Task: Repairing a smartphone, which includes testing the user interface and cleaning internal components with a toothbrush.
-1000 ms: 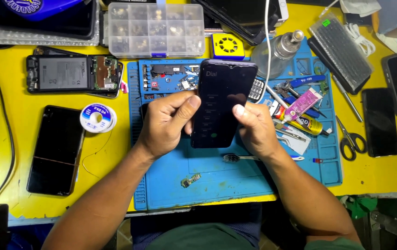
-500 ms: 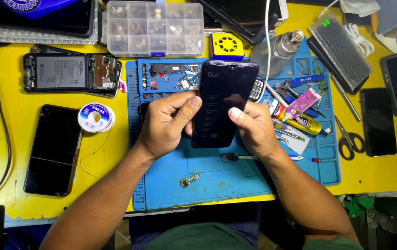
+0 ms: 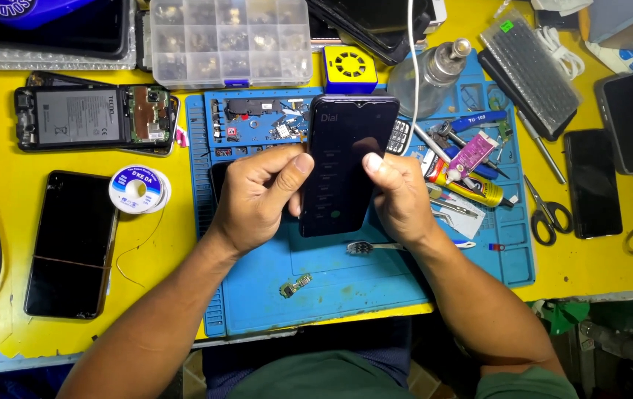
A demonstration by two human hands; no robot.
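Both hands hold a black smartphone [image 3: 346, 159] upright over a blue repair mat [image 3: 346, 284]. Its dark screen faces me and shows faint lit items. My left hand [image 3: 257, 196] grips the phone's left edge, thumb resting on the glass. My right hand [image 3: 397, 196] grips the right edge, its thumb also on the screen. A toothbrush [image 3: 375, 247] lies on the mat just below my right hand. A small loose part [image 3: 295, 285] lies on the mat nearer to me.
An opened phone [image 3: 94, 118] and a black phone [image 3: 71, 244] lie left on the yellow table, beside a solder spool [image 3: 137, 188]. A clear parts box [image 3: 229, 41] stands behind. Glue tubes [image 3: 468, 166], scissors [image 3: 549, 214] and more phones [image 3: 592, 183] lie at the right.
Both thumbs have shifted slightly on the screen. The phone stays in the same place between my hands.
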